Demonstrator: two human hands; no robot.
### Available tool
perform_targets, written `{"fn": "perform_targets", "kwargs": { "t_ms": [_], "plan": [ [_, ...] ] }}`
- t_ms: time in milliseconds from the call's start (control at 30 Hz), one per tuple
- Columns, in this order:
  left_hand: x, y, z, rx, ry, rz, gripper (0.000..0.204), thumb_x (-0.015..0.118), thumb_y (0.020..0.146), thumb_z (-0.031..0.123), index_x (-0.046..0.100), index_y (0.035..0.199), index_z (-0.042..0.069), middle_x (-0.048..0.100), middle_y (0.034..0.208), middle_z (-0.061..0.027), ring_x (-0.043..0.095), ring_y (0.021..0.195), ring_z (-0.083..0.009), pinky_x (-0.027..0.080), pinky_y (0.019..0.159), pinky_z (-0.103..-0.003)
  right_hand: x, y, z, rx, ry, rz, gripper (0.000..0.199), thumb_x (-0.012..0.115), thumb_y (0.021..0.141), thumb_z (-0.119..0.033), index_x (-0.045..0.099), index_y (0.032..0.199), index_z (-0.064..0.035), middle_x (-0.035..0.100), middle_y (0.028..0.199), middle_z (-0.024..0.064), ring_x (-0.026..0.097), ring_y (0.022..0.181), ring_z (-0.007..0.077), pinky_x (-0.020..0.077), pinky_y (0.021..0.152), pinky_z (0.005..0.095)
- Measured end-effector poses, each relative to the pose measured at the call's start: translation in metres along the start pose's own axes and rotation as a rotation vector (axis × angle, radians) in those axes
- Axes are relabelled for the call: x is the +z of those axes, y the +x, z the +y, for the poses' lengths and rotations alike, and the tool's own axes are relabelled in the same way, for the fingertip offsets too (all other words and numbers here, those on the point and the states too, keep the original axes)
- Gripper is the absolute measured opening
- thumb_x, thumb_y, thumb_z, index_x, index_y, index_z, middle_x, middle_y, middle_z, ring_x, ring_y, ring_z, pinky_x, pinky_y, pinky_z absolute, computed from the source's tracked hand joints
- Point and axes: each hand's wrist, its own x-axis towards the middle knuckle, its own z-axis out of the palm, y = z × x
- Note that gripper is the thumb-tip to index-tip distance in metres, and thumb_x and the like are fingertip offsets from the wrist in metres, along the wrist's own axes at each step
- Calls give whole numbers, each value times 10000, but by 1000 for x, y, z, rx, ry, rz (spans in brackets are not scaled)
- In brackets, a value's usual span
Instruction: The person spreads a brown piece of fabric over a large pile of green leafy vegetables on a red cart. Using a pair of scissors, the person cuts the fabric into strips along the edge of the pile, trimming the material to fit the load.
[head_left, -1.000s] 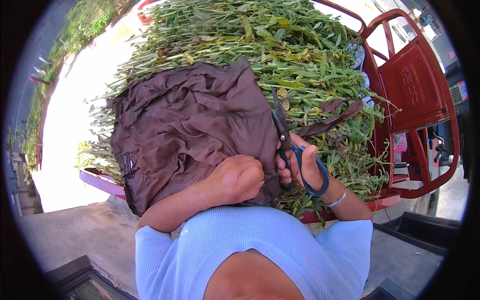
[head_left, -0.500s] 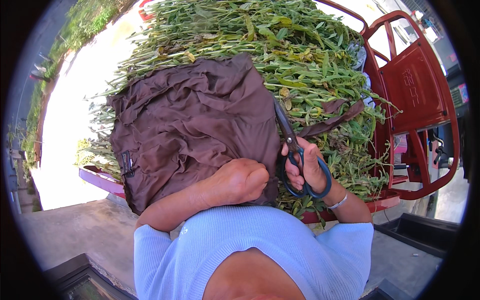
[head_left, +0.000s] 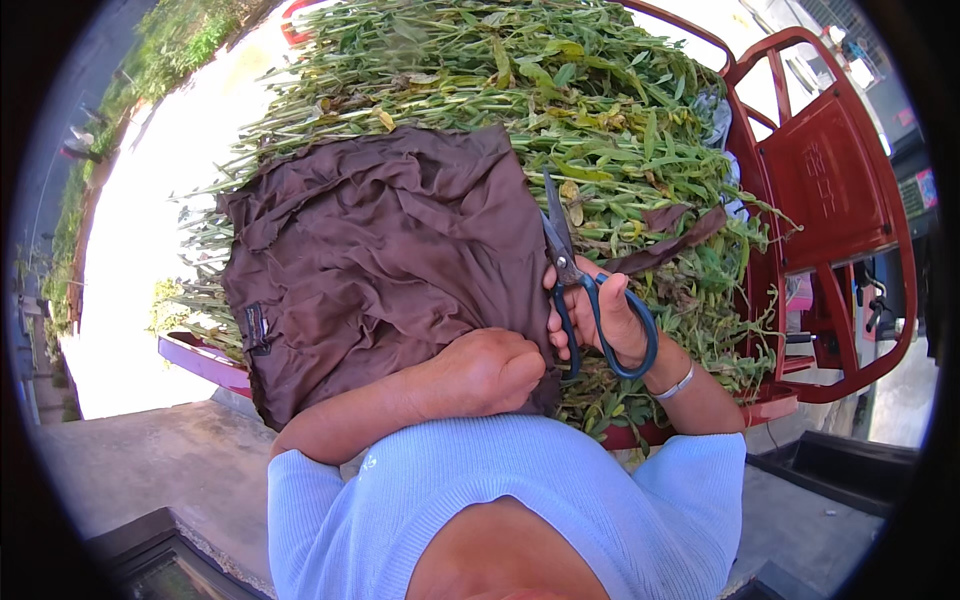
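Observation:
A wrinkled dark brown cloth (head_left: 370, 240) lies spread over a heap of cut green plants (head_left: 600, 120). My left hand (head_left: 490, 370) is closed on the cloth near its lower right corner. In my right hand (head_left: 615, 325) is a pair of scissors (head_left: 566, 262) with dark blue handles, my fingers in the loops. The blades are parted and point away from me, at the cloth's right edge; one blade is partly covered by the cloth. To the right of the scissors, a narrow strip of brown cloth (head_left: 675, 243) rests on the leaves.
The plants fill the bed of a red metal cart, whose railed panel (head_left: 830, 180) rises at the right. Its near rim (head_left: 205, 362) shows at the lower left. A black tray (head_left: 840, 470) sits at lower right on the grey concrete floor (head_left: 170, 450).
The scissors' blades have parted, and my right hand has shifted slightly left with them. The cloth's far edge has slipped a little toward me. My left hand stays closed on the cloth.

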Motion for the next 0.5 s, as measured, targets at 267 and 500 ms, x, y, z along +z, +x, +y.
{"fn": "perform_targets", "kwargs": {
  "t_ms": [267, 500],
  "plan": [
    [-3, -1, -1, -28, -22, -35, 202, 638, 698, 15, 453, 776, 24, 497, 711, -120, 536, 612, -321, 446, 530, -411, 10, 5, -14, -131, -215, 71, 1061, 575, 551, -876, 406, 1186, -43, 535, 828, 36, 578, 722, 102, 505, 615, 235],
    [-6, -1, 1, -7, 27, -24, 213, 653, 703, 36, 453, 778, 27, 505, 721, -114, 536, 622, -318, 448, 541, -411, 15, -4, -17, -175, -192, 113, 1070, 635, 510, -854, 422, 1156, -28, 507, 796, 8, 534, 691, 61, 457, 592, 193]
  ]
}}
